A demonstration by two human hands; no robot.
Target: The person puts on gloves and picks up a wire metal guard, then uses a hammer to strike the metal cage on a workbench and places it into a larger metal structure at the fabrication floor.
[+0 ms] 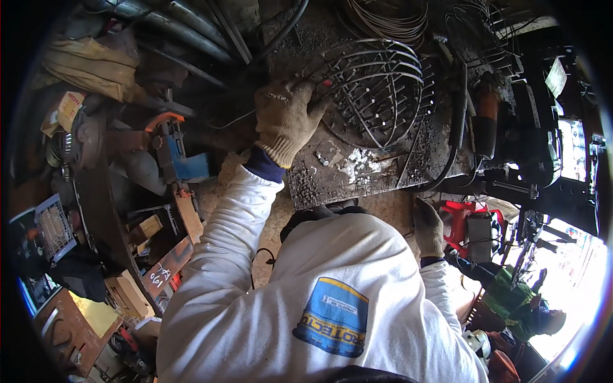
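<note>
My left hand [285, 118], in a tan knit work glove, is over the left edge of a dark, cluttered workbench [325, 182]. Its thumb stands apart from the fingers and points to a round cage of bent metal rods [383, 96] lying on the bench. The fingertips are in shadow beside the cage's left rim; whether they touch it I cannot make out. Near the bench's front edge, lower and to the right, hangs my right hand [428, 228] in a darker-looking glove. Its fingers are stretched out, and no object shows in it.
Coiled wire [396, 22] lies at the bench's far side. A grinder-like tool with an orange part [487, 108] rests at right. Left stands a blue metal piece [182, 159] beside a cluttered shelf. A red stool-like object [456, 223] and a person in green [517, 306] are at lower right.
</note>
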